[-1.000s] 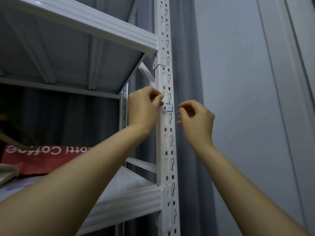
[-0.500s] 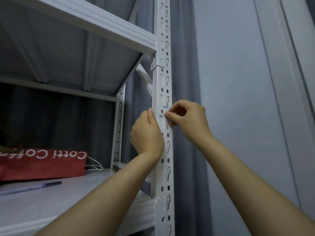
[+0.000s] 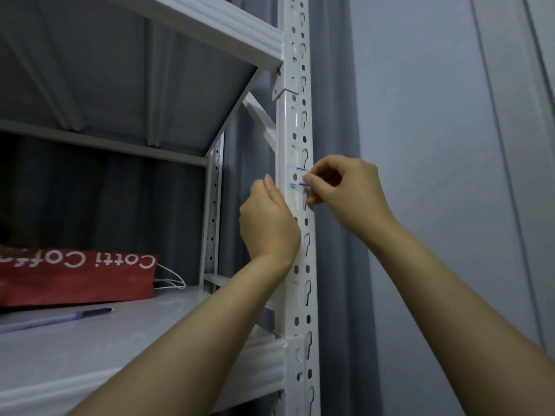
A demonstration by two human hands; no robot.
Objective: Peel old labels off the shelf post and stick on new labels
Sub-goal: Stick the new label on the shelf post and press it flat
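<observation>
Head view: white shelf post (image 3: 295, 130) upright, slotted holes down its front face. Small label (image 3: 293, 176) with blue edge lines stuck on post front, about halfway up visible post. At post's right side, right hand (image 3: 348, 199), thumb and forefinger pinching label's right edge. Against post's left face, just below label, left hand (image 3: 270, 223), thumb up along post, fingers curled away from camera (cannot tell whether they hold anything). Left of post, on lower shelf (image 3: 120, 349): red paper bag (image 3: 75, 274), pen (image 3: 57, 318).
</observation>
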